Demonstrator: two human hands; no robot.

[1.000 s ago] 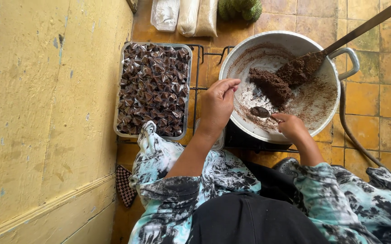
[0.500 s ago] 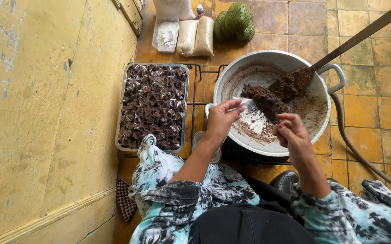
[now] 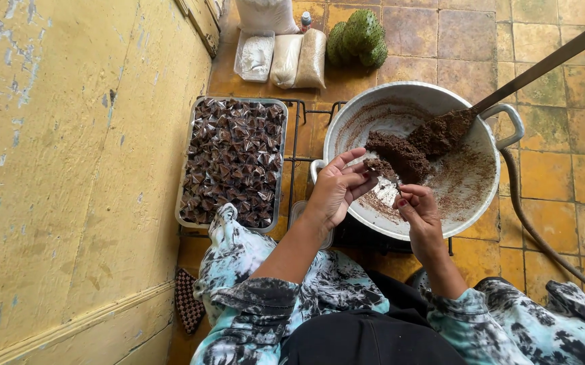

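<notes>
Near the centre of the frame, a small lump of brown paste [image 3: 376, 166] is being pinched by the fingertips of the left hand [image 3: 336, 189], held over the near rim of the large metal pan [image 3: 346, 122]. Just right of it, the right hand [image 3: 419, 213] is being kept closed around a small clear wrapper [image 3: 388, 192]. More brown paste is lying heaped in the pan under a long-handled wooden spatula [image 3: 509, 84]. At centre left, a metal tray [image 3: 188, 172] of wrapped dark sweets is resting on a wire rack, with green spiky fruits [image 3: 357, 37] lying at the top.
</notes>
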